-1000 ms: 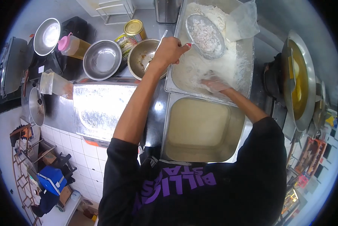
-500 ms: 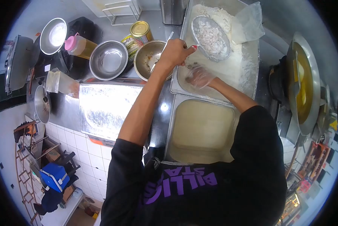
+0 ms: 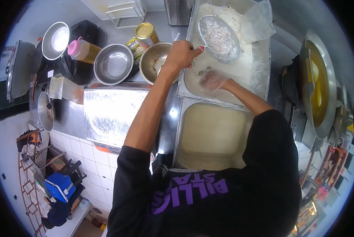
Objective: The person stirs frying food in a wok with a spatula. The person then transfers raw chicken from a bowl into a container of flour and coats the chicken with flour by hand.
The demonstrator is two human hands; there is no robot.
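My left hand [image 3: 181, 56], bare, is closed above the right side of a metal bowl [image 3: 148, 63] with brown residue. A red-tipped bit [image 3: 201, 47] shows at its thumb; what it grips is unclear. A pale utensil handle [image 3: 177, 37] leans from the bowl beside it. My right hand [image 3: 214, 81], in a clear plastic glove, is low in the flour tray [image 3: 260, 75]; motion smears its fingers. Small lumps [image 3: 201, 73] lie just left of it. An oval mesh strainer [image 3: 220, 39] holding flour-coated pieces rests farther back in that tray.
A pan of pale liquid [image 3: 212, 130] stands nearest my body. Right is a wide pan of yellow oil [image 3: 321, 83]. Left are an empty metal bowl [image 3: 114, 64], a can [image 3: 146, 32], a pink-topped bottle [image 3: 82, 50] and a bright metal surface [image 3: 114, 114]. A plastic bag [image 3: 258, 23] lies at the tray's back.
My right hand has shifted slightly left and down in the flour and is more blurred; small lumps beside it show more plainly. My left hand stays nearly in place.
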